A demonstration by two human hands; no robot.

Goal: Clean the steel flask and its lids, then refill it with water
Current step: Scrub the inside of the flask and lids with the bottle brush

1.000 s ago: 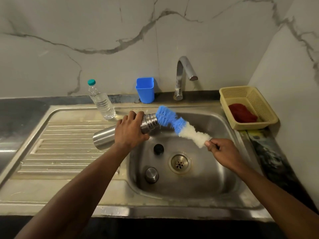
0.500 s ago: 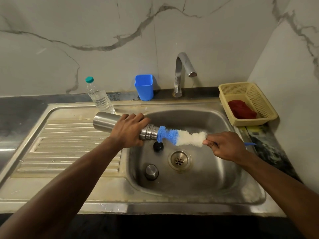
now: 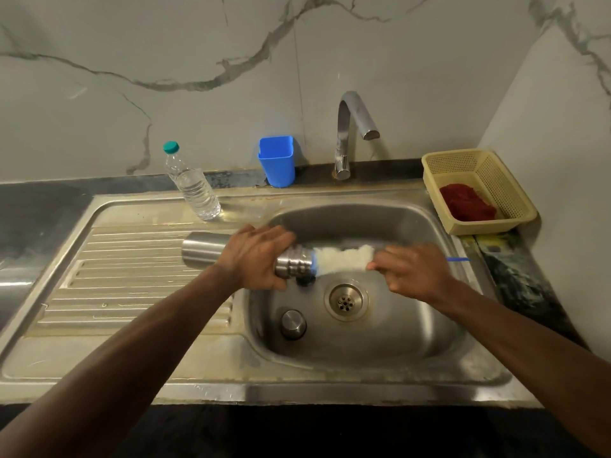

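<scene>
My left hand [image 3: 256, 256] grips the steel flask [image 3: 205, 249] near its threaded neck and holds it level over the sink's left rim, mouth to the right. My right hand [image 3: 413, 271] grips the bottle brush [image 3: 344, 259] by its handle, whose blue end sticks out past the hand. The brush's blue bristles are mostly inside the flask's mouth; the white bristles remain outside. A steel lid [image 3: 293, 323] lies on the sink floor. A black lid [image 3: 302, 280] lies partly hidden under the flask's neck.
The steel sink [image 3: 413, 332] has a drain [image 3: 346, 301] at its middle and a tap [image 3: 350, 133] behind. A plastic water bottle [image 3: 191, 183] and blue cup [image 3: 277, 160] stand at the back. A yellow basket [image 3: 496, 180] with a red cloth sits right.
The flask has been levelled and the brush pushed leftward into its mouth, so the blue bristles have nearly vanished inside. My right hand moved closer to the flask.
</scene>
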